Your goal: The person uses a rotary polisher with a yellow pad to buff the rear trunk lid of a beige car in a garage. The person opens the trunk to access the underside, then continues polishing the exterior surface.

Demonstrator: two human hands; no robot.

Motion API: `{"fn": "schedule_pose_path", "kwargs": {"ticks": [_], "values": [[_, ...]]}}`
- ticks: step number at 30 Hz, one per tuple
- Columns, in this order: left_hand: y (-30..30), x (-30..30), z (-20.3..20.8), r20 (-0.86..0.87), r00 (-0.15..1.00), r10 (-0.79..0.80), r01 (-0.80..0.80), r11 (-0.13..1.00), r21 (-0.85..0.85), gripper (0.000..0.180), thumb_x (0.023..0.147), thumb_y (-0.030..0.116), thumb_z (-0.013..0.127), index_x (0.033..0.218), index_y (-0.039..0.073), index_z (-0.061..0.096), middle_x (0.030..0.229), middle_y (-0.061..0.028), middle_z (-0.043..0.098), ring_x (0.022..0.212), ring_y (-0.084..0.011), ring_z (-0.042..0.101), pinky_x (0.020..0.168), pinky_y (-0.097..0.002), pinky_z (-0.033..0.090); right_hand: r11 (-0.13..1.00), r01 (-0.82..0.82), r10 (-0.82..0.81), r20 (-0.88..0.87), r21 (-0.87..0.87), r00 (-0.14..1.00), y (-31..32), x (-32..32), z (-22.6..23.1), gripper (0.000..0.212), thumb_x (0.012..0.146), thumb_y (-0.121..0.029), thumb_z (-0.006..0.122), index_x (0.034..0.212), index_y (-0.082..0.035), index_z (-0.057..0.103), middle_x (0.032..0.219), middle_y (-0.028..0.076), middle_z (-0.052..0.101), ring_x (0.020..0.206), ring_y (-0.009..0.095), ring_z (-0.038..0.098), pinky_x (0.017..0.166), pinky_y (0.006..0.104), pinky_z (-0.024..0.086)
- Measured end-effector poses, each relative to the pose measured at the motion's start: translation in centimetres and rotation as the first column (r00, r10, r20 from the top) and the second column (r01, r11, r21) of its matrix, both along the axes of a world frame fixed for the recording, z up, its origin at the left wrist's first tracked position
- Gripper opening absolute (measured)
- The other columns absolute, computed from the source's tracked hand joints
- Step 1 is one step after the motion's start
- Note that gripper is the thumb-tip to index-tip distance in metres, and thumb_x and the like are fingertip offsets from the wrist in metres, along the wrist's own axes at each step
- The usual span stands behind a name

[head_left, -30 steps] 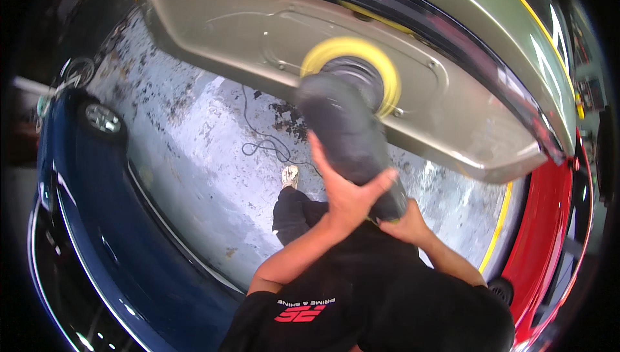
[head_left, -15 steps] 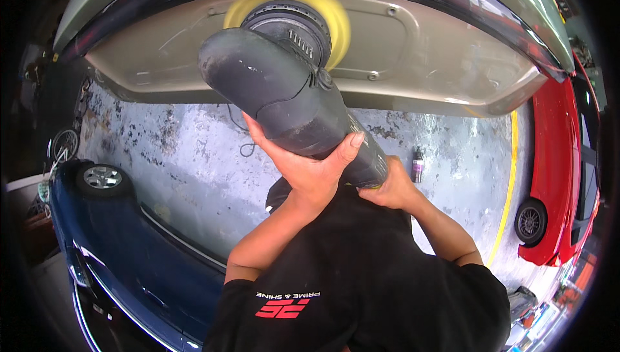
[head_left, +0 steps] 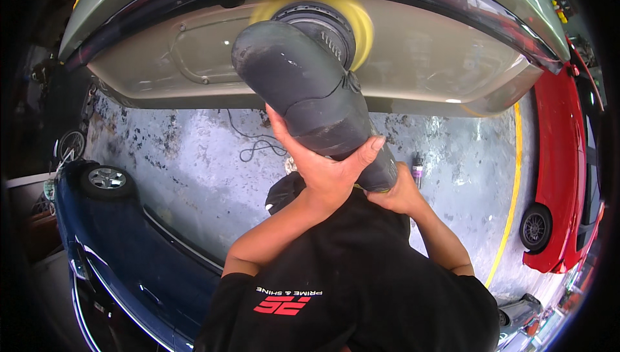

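A dark grey car polisher (head_left: 303,87) is gripped in both hands, its head up and its handle end toward my chest. Around its underside my left hand (head_left: 326,174) is wrapped, thumb along the right side of the body. My right hand (head_left: 399,190) closes round the rear handle end. A yellow foam pad (head_left: 363,29), blurred by spinning, meets the beige car panel (head_left: 426,48) just under the dark trim strip (head_left: 413,6). The polisher body hides part of the pad.
A dark blue car (head_left: 123,242) stands at the left, a red car (head_left: 558,171) at the right beside a yellow floor line (head_left: 510,203). A thin cable (head_left: 252,148) lies on the worn grey floor. Behind my right hand is a small dark bottle (head_left: 418,170).
My hands have carried the polisher to the right along the panel, with the pad still against it and both grips kept. More cable shows on the floor.
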State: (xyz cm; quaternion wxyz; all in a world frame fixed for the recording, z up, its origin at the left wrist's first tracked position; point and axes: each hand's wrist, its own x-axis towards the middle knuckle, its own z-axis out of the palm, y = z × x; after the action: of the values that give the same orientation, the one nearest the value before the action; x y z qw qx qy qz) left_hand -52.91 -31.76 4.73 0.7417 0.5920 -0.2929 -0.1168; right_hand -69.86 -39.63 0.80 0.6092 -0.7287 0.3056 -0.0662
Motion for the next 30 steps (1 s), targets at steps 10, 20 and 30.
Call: {"fn": "schedule_pose_path", "kwargs": {"ticks": [10,20,30], "values": [[-2.6,-3.9,-0.8,0.096,0.99,-0.106,0.104,0.994,0.028,0.144,0.074,0.025,0.099,0.163,0.0,-0.011,0.16,-0.0242,0.024,0.145,-0.0336,0.038,0.118,-0.0485,0.034,0.992,0.081,-0.084,0.027,0.098,0.996,-1.8,-4.5,-1.4,0.039,0.071,-0.009,0.082,0.104,0.005,0.068,0.088,0.014,0.073,0.083,0.02,0.07,0.079,0.0373,0.056],[-6.2,-8.8,-1.0,0.195,0.945,-0.264,0.251,0.964,0.091,0.141,0.076,0.033,0.097,0.163,-0.003,-0.007,0.154,-0.028,0.031,0.138,-0.0401,0.047,0.113,-0.0489,0.042,0.952,0.202,-0.232,0.114,0.23,0.966,-3.1,-9.5,-3.4,0.044,0.069,-0.006,0.084,0.109,0.002,0.069,0.097,0.01,0.075,0.092,0.02,0.071,0.084,0.0377,0.057],[-8.6,-10.3,-1.9,0.036,0.822,-0.568,0.541,0.8,0.259,0.113,0.07,0.038,0.098,0.154,-0.001,0.032,0.142,-0.0248,0.046,0.123,-0.0408,0.059,0.101,-0.0475,0.055,0.833,0.365,-0.45,0.126,0.417,0.884,-0.4,-12.5,-10.0,0.081,0.07,-0.018,0.094,0.14,-0.003,0.057,0.129,0.008,0.065,0.117,0.024,0.064,0.1,0.0408,0.053]]}}
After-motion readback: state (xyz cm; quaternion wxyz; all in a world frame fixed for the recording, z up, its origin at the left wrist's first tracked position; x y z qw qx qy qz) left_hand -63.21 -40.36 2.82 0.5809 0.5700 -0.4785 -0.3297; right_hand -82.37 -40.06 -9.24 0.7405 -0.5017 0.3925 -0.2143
